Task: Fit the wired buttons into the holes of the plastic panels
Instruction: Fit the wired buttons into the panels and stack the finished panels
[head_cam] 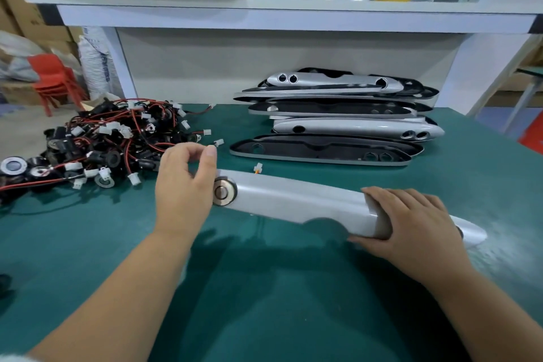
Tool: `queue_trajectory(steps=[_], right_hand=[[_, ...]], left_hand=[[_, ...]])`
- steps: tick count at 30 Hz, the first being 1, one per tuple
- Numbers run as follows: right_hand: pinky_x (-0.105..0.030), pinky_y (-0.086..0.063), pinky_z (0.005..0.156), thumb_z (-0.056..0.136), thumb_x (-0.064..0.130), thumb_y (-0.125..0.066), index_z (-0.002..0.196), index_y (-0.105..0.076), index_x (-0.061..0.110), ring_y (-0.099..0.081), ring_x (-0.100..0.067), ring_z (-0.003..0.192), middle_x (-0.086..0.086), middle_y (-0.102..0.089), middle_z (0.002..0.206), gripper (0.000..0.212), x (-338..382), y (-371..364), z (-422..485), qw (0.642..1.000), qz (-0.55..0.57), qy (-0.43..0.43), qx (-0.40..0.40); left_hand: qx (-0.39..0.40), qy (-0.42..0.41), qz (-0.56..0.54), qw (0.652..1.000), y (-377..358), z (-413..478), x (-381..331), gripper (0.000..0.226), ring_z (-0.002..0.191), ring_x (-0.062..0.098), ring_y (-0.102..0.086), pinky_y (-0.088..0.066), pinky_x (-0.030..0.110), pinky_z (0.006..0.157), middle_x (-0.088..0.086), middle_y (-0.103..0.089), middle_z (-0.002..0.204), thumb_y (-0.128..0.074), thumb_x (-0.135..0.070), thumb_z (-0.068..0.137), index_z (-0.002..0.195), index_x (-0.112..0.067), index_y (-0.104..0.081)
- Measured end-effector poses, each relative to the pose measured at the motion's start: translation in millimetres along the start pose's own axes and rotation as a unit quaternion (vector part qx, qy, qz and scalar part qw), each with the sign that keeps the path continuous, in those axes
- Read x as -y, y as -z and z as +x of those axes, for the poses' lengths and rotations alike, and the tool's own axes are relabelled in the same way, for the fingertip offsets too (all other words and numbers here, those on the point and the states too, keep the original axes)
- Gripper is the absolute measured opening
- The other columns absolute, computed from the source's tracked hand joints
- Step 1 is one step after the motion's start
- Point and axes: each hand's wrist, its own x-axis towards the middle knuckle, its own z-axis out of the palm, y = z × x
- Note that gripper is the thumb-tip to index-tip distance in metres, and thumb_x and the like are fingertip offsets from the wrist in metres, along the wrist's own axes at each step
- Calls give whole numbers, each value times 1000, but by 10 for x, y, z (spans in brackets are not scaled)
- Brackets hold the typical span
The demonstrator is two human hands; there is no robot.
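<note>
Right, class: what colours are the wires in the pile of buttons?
Red and black wires, clearest in the head view.

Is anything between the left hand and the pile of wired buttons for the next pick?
Nothing visible does. The left hand is at the left end of the silver panel, and the pile of wired buttons lies just beyond its fingers on the green mat.
</note>
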Motion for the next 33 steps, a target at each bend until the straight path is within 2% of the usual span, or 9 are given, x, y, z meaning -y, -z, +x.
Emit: queue_trajectory(steps=[2, 5, 8, 12, 15, 18, 22, 30, 33], right_hand=[[-36, -36, 84, 61, 71, -69, 116, -61, 22, -60, -25, 99, 3, -68, 106, 74, -63, 4, -7, 998, 32, -42, 37], [-39, -37, 88, 60, 82, -54, 122, -57, 25, -56, -24, 105, 3, -65, 111, 84, -124, 14, 3, 993, 52, -76, 68], [-37, -34, 94, 54, 84, -42, 132, -49, 28, -50, -21, 115, 4, -59, 122, 96, -119, 12, 13, 988, 74, -83, 110], [-33, -28, 97, 55, 85, -41, 140, -40, 31, -43, -18, 122, 7, -51, 131, 101, -16, 17, 24, 986, 94, -68, 118], [-32, -28, 98, 58, 83, -40, 140, -39, 31, -43, -17, 122, 8, -50, 131, 97, 98, 20, 51, 987, 110, -53, 102], [-33, -30, 95, 63, 81, -36, 138, -42, 31, -47, -18, 119, 7, -52, 128, 91, 224, 26, 82, 988, 121, -41, 83], [-36, -34, 93, 70, 78, -31, 137, -45, 29, -48, -19, 117, 6, -53, 127, 84, 412, 47, 154, 988, 131, -21, 73], [-39, -44, 88, 73, 48, -71, 117, -63, 19, -60, -22, 103, 4, -65, 110, 53, 1087, 105, 440, 976, 207, 7, -67], [-39, -43, 86, 74, 45, -72, 109, -66, 20, -60, -20, 99, 6, -66, 105, 44, 1160, 112, 491, 970, 231, 4, -74]], left_hand=[[45, 63, -132, 988, 14, 9, -19, 3, 82, 0, -54, -41, 18, 77, -8, -59, 94, -57, -34, 92, 89, -34, -55], [194, 177, -340, 903, 16, -10, -27, 11, 75, 11, -63, -55, 27, 73, 1, -65, 96, -56, -14, 92, 101, -19, -56], [226, 165, -322, 904, -13, -38, -53, 15, 64, 10, -65, -56, 23, 67, -3, -70, 83, -53, -3, 92, 99, -15, -58], [202, 184, -355, 894, -41, -45, -57, 2, 64, 7, -60, -54, 25, 63, -8, -66, 73, -54, -20, 93, 95, -21, -55], [195, 188, -362, 892, -54, -62, -60, 27, 75, 10, -59, -52, 25, 64, -8, -68, 86, -62, -38, 77, 99, -24, -54], [189, 206, -396, 875, -36, -63, -76, 13, 74, 11, -60, -52, 27, 65, -9, -70, 84, -57, -31, 88, 98, -24, -53], [187, 189, -389, 882, -22, -53, -98, 29, 81, 13, -63, -54, 27, 66, 1, -67, 99, -67, -22, 79, 104, -20, -51], [260, 221, -415, 844, -204, -330, -221, 43, 79, 13, -68, -54, 23, 63, 1, -71, 94, -79, -17, 68, 105, -16, -56], [270, 232, -429, 830, -222, -365, -223, 21, 73, 9, -67, -54, 24, 62, -3, -72, 87, -65, -27, 81, 99, -18, -58]])
